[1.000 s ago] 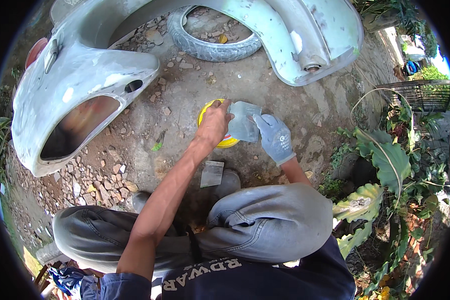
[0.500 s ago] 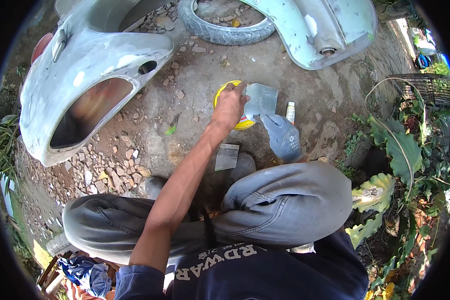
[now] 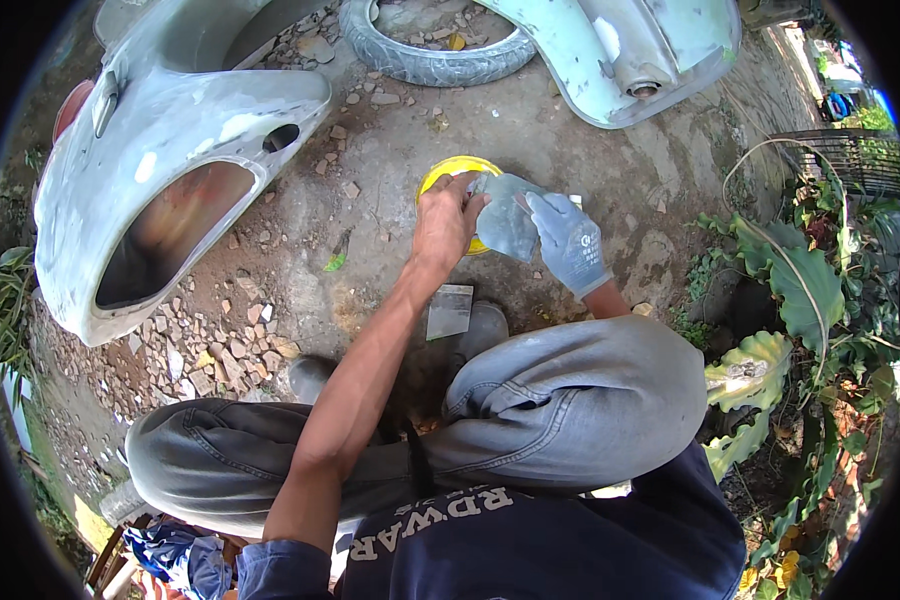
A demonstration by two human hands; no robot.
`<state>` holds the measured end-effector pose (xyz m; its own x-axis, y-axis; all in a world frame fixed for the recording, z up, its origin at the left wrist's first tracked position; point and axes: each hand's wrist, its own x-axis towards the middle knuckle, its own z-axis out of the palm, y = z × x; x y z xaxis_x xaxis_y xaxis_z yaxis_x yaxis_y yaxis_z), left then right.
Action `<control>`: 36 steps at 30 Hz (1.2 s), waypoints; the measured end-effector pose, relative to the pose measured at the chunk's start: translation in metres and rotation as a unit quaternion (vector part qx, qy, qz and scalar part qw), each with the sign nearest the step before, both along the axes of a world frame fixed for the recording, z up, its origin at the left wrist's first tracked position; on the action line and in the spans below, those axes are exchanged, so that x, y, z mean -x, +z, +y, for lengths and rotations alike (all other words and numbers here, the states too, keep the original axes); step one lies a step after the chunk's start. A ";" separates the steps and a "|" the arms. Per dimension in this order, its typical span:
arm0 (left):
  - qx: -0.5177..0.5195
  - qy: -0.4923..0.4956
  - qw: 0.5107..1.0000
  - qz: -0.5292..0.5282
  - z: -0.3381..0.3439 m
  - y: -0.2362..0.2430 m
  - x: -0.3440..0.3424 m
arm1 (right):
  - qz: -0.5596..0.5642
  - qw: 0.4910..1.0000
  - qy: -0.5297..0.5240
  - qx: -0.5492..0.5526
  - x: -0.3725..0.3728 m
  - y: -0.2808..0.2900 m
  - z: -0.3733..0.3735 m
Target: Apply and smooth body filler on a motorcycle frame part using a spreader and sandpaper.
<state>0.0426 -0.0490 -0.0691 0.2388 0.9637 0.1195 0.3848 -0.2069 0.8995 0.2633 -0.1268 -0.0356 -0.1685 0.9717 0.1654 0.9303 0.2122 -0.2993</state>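
The bare left hand point(image 3: 445, 220) is over the yellow container point(image 3: 457, 162), its fingers bent narrow on the near left edge of a grey sheet point(image 3: 511, 225). The right hand point(image 3: 570, 245), in a grey glove point(image 3: 582, 262), is to the right of the yellow container, its fingertips on the right part of that sheet. Whether the right hand also pinches something small cannot be told. The grey sheet, cloudy and slightly bent, covers the right part of the yellow container and reaches out past its rim. A small white thing point(image 3: 576, 200) peeks out beyond the glove, mostly hidden, farther right of the yellow container.

On the ground point(image 3: 390, 150), a square grey plate point(image 3: 450, 312) lies on the person's side of the yellow container, next to a shoe point(image 3: 487, 330). A green leaf point(image 3: 337, 258) is to the container's left. Well apart to its left stands a large, pale, patchy body shell point(image 3: 195, 110) with an oval opening, and broken stones point(image 3: 210, 350) are scattered below that, left and nearer the person. Beyond the yellow container lies a tire point(image 3: 440, 68), and a pale green panel point(image 3: 595, 85) is beyond and to the right. Broad-leaved plants point(image 3: 795, 285) grow well to the container's right.
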 end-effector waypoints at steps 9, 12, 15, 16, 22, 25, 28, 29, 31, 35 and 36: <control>0.030 -0.008 0.999 0.010 0.000 -0.002 0.005 | -0.085 0.995 0.013 0.056 0.017 0.020 -0.011; 0.015 -0.007 1.000 0.014 -0.001 0.004 0.003 | -0.112 0.991 0.024 0.073 0.021 0.026 -0.011; 0.010 -0.008 1.000 -0.001 0.003 0.005 0.001 | -0.126 0.991 -0.002 0.053 0.010 0.018 0.001; 0.008 -0.006 1.000 0.004 0.002 0.004 0.004 | -0.106 0.993 -0.008 0.042 0.014 0.015 0.000; 0.016 0.001 1.000 0.016 -0.002 0.002 0.007 | -0.056 0.994 -0.020 0.090 0.009 0.016 -0.025; -0.001 -0.004 1.000 -0.007 -0.001 0.002 0.002 | -0.035 0.998 -0.027 0.050 -0.007 0.018 -0.009; 0.001 -0.005 1.000 -0.009 -0.001 -0.002 0.003 | -0.037 0.999 -0.018 0.025 0.006 0.012 0.000; 0.000 -0.005 1.000 0.005 -0.002 -0.003 0.003 | -0.050 0.999 -0.017 0.011 0.012 0.012 -0.002; -0.005 0.006 1.000 0.015 0.000 -0.004 0.002 | -0.033 0.999 0.003 0.032 0.014 0.019 -0.012; -0.021 0.007 1.000 0.000 -0.004 -0.006 0.008 | -0.075 0.997 0.007 0.026 0.017 0.014 -0.003; -0.003 -0.001 1.000 -0.006 -0.006 -0.006 0.004 | -0.076 0.996 -0.020 0.042 0.018 0.016 -0.008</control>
